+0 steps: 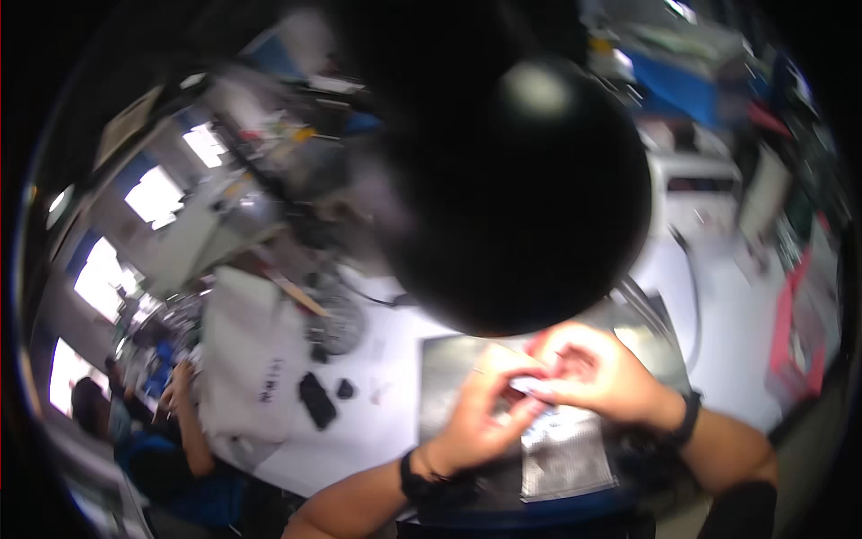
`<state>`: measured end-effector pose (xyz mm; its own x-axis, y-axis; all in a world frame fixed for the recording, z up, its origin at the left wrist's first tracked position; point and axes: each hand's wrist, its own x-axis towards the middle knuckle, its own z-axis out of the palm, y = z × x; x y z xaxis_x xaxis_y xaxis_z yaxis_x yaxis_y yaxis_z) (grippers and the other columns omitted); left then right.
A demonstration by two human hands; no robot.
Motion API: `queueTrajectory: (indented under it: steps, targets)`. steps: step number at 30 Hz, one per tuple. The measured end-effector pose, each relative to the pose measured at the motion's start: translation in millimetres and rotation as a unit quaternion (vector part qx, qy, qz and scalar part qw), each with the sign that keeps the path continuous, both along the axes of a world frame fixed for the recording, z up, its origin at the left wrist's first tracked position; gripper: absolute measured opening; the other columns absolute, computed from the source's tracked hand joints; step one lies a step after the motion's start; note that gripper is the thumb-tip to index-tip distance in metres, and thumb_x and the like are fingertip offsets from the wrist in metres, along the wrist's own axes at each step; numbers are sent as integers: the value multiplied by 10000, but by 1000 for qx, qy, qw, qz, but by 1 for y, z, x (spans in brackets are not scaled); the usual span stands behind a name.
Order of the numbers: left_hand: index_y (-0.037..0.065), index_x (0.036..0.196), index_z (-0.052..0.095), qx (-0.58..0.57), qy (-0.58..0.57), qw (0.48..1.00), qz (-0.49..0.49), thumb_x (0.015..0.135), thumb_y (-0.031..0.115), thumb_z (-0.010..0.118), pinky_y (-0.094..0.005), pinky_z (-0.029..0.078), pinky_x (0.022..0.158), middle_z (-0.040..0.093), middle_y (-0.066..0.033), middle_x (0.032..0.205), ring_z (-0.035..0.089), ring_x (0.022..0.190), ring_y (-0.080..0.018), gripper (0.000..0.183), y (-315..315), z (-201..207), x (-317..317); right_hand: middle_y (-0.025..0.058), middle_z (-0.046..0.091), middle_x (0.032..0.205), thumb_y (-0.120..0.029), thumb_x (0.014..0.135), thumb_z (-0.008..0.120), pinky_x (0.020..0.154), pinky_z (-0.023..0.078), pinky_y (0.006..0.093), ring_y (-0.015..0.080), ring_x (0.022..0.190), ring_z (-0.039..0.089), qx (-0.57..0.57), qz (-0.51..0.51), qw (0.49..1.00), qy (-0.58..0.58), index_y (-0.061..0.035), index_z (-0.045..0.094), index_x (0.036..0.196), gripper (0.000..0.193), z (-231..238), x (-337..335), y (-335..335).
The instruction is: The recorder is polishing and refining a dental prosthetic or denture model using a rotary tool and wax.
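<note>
My left hand (483,415) and my right hand (603,375) meet above a greyish mat (440,370) on the white table. Their fingers are bent in pinches around a small whitish piece (530,385), too blurred to name. A bit of red shows by the right fingers. Just below the hands lies a silvery, flat packet (567,463), near the table's front edge. Dark bands circle both my wrists.
A large black round lamp-like head (512,198) hides the middle of the view. To the left are a white cloth-like sheet (242,359), a black object (317,401) and a person in blue (184,472). At right stand a white device (700,193) and a pink-edged box (795,337).
</note>
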<state>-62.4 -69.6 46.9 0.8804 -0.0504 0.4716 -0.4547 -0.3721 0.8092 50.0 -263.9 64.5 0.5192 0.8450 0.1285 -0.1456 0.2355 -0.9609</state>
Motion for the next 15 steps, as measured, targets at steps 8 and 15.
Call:
queueTrajectory:
  steps: [8, 15]
  targets:
    - [9, 1206, 629, -58, 3, 998, -25, 985, 24, 709, -288, 486, 873, 584, -112, 1113, 578, 968, -158, 236, 1, -3, 3, 37, 669, 941, -155, 1028, 733, 751, 554, 234, 74, 874, 671, 29, -2, 996, 90, -30, 575, 1053, 203, -1, 1, 0]
    - [-63, 1153, 538, -185, 119, 975, 43, 1024, -73, 610, -290, 606, 839, 521, -105, 1189, 666, 939, -152, 147, 9, 0, 17, 43, 677, 906, -66, 944, 729, 662, 518, 267, 86, 734, 647, -135, -172, 934, -284, -12, 653, 1011, 114, 8, 22, -7]
